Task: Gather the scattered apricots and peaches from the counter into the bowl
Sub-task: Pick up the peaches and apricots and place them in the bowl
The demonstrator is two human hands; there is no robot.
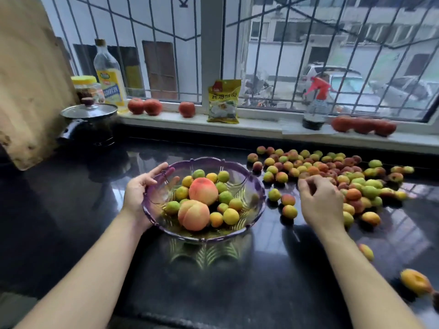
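The left hand is gripping the rim of the purple glass bowl, thumb outside, fingers inside. The bowl is holding two peaches among small apricots. The right hand, fingers curled, is resting on the scattered fruit pile on the black counter; whether it is pinching any cannot be told.

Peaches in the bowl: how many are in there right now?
2. One peach sits mid-bowl; the other peach lies nearer the front rim. Small apricots surround both; any underneath would be hidden.
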